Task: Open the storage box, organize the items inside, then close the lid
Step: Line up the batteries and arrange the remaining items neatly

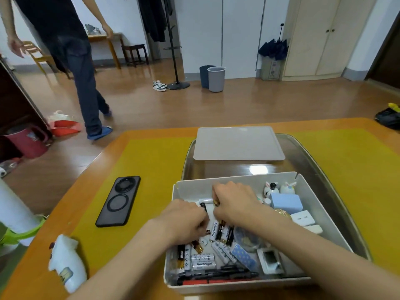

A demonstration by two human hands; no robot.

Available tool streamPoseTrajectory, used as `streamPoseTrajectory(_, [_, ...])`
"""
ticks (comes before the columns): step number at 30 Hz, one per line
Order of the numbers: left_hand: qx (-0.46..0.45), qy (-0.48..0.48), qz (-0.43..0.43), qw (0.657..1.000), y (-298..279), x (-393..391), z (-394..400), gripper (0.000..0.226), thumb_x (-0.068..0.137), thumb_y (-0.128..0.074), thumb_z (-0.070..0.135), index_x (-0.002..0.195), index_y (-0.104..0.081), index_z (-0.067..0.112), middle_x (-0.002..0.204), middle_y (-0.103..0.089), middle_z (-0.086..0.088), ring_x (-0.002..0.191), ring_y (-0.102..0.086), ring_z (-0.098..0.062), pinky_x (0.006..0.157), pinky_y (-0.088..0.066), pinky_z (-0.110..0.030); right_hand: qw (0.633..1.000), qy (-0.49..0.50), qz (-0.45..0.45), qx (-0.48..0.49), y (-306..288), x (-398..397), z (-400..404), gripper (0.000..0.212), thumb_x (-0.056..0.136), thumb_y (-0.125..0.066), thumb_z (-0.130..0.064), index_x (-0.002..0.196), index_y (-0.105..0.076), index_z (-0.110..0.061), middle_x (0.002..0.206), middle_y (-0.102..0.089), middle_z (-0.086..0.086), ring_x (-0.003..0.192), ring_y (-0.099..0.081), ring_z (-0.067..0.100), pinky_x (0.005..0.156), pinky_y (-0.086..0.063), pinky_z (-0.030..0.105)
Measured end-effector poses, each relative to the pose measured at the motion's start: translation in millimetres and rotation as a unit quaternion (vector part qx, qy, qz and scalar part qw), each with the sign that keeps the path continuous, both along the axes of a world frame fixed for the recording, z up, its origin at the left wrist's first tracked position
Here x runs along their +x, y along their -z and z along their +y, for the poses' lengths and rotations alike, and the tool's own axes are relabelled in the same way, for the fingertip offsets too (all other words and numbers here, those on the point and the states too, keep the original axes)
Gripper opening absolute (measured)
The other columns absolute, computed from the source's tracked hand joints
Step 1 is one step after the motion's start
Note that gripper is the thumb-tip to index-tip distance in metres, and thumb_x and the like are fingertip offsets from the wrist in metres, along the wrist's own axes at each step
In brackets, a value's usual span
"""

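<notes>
The white storage box (324, 204) stands open on a clear tray, its grey lid (238, 144) lying flat behind it. Inside lie several batteries (203, 262), pens (216, 276) along the front wall, a blue block (285, 203), two small rabbit figures (279, 188), white plugs (303, 218) and a small white case (270, 260). Both my hands are in the box's middle. My left hand (186, 221) has its fingers curled over the batteries. My right hand (233, 202) grips a bundle of batteries (223, 231) that stick out below it.
A black phone (119, 201) lies on the yellow mat left of the box. A white pouch (65, 263) sits at the table's front left, beside a white roll (13, 208). A person (82, 72) walks across the floor at the back left. The clear tray (303, 152) surrounds the box.
</notes>
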State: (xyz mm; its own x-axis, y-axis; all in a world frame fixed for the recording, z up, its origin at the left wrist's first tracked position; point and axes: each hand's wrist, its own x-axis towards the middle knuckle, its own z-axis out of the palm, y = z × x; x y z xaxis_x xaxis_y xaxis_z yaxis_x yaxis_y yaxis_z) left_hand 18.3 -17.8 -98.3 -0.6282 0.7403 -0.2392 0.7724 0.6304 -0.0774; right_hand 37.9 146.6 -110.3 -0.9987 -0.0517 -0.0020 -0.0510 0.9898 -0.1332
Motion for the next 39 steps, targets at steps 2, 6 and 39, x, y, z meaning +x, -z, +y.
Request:
streamPoseTrajectory(2, [-0.003, -0.009, -0.007, 1.000, -1, 0, 1, 0.015, 0.088, -0.062, 0.042, 0.088, -0.065, 0.027, 0.092, -0.071, 0.005, 0.088, -0.064, -0.021, 0.068, -0.035, -0.031, 1.000, -0.006, 0.015, -0.013, -11, 2, 1, 0.025, 0.076, -0.059, -0.027, 0.100, -0.051, -0.023, 0.091, -0.061, 0.002, 0.086, -0.059, 0.031, 0.063, -0.039, 0.036])
streamPoseTrajectory(6, [0.003, -0.053, -0.012, 0.998, 1, 2, 10, 0.011, 0.085, -0.068, 0.038, 0.088, -0.065, 0.028, 0.098, -0.069, 0.000, 0.093, -0.064, -0.024, 0.067, -0.037, -0.030, 0.999, 0.011, 0.034, -0.028, -29, 13, 14, 0.022, 0.080, -0.056, -0.035, 0.102, -0.058, -0.033, 0.087, -0.060, -0.003, 0.082, -0.056, 0.028, 0.055, -0.030, 0.031])
streamPoseTrajectory(39, [-0.004, -0.026, 0.206, 0.978, -3, -11, 3, 0.007, 0.089, -0.058, 0.022, 0.089, -0.065, 0.024, 0.090, -0.067, 0.001, 0.100, -0.050, -0.025, 0.079, -0.026, -0.038, 0.995, 0.032, 0.013, -0.091, -21, 21, 7, 0.022, 0.085, -0.064, -0.039, 0.107, -0.064, -0.034, 0.089, -0.069, -0.009, 0.086, -0.063, 0.017, 0.069, -0.049, 0.032])
